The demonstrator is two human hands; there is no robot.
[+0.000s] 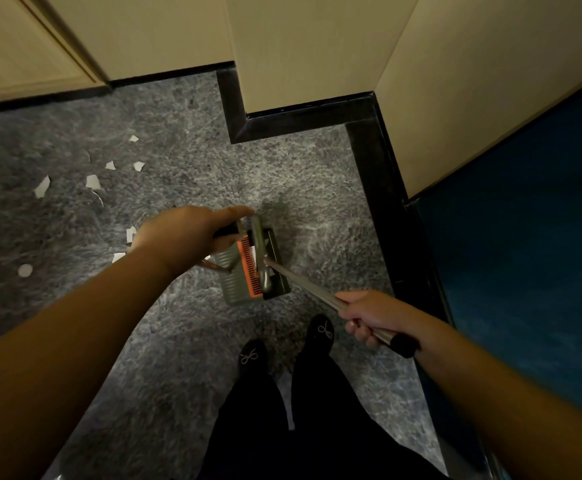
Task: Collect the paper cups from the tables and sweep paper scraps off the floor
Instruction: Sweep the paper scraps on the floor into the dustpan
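In the centre of the frame, the left hand [192,237] is gripping the black handle of the grey plastic dustpan with orange comb teeth [248,271], fingers curled around it. The right hand [372,318] is wrapping its fingers around the silver metal broom pole [303,282]. White torn paper scraps [92,182] are lying on the grey carpet [185,161] at the left

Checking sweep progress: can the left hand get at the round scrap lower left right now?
Probably not: the left hand grips the dustpan handle, and the round scrap lies on the carpet well below it. Nothing blocks the way.
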